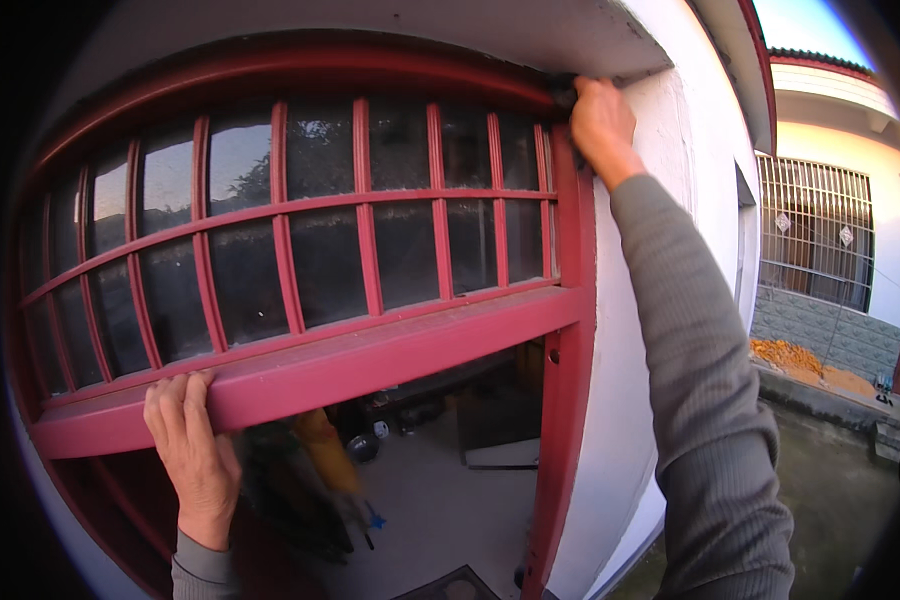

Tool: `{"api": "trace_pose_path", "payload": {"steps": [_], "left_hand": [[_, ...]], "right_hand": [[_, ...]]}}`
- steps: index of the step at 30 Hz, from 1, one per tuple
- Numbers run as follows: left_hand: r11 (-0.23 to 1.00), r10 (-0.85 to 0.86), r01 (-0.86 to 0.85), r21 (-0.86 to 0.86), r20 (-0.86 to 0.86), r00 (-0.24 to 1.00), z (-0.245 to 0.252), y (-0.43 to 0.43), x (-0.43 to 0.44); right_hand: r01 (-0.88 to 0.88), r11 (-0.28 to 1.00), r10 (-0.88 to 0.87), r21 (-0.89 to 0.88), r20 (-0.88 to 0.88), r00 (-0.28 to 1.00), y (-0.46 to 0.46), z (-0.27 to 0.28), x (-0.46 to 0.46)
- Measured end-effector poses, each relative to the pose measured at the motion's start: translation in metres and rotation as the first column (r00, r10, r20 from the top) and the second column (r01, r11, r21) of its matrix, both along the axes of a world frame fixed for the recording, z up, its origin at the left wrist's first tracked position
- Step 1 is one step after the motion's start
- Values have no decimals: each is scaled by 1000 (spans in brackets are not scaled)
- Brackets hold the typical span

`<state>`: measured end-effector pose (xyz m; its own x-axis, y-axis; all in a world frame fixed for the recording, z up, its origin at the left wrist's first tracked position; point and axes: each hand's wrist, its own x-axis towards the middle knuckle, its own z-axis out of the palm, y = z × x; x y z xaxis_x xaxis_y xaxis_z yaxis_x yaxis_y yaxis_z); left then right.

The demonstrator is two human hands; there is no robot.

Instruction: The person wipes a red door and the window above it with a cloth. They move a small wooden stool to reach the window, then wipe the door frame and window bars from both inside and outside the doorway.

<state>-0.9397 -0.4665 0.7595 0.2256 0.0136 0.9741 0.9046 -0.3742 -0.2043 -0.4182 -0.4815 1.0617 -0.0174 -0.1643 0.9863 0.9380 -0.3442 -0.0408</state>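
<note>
My left hand (195, 442) curls its fingers over the top edge of a red door-frame crossbar (397, 352), gripping it near its left end. At the upper right corner of the red frame, my right hand (604, 124) is closed around a dark object (564, 91), perhaps a cloth, pressed against the corner; most of it is hidden by the fingers. Between the hands is a barred transom window (322, 247) with red bars in front of dusty dark glass. The red door post (570, 375) runs down below my right hand.
A white wall (637, 300) adjoins the post on the right. Through the doorway, a dark round pan (362, 448) and a yellow object (326, 450) are visible inside. Outside at the right stand a building with a barred window (814, 232) and a heap of orange-yellow material (787, 358).
</note>
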Motion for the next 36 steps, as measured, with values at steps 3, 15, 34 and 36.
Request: {"api": "trace_pose_path", "payload": {"steps": [3, 15, 34, 36], "left_hand": [[999, -29, 28, 33, 14, 999, 0, 3, 6], [1000, -23, 23, 0, 42, 999, -6, 6, -2], [1000, -17, 16, 8, 56, 998, -11, 12, -8], [1000, -24, 24, 7, 54, 998, -12, 17, -8]], "right_hand": [[-6, 995, -5, 97, 113, 994, -15, 10, 15], [-191, 894, 189, -406, -46, 981, -33, -87, 29], [-163, 982, 177, -93, 167, 970, 7, -131, 35], [-232, 956, 251, -180, 89, 964, -10, -222, 28]]}}
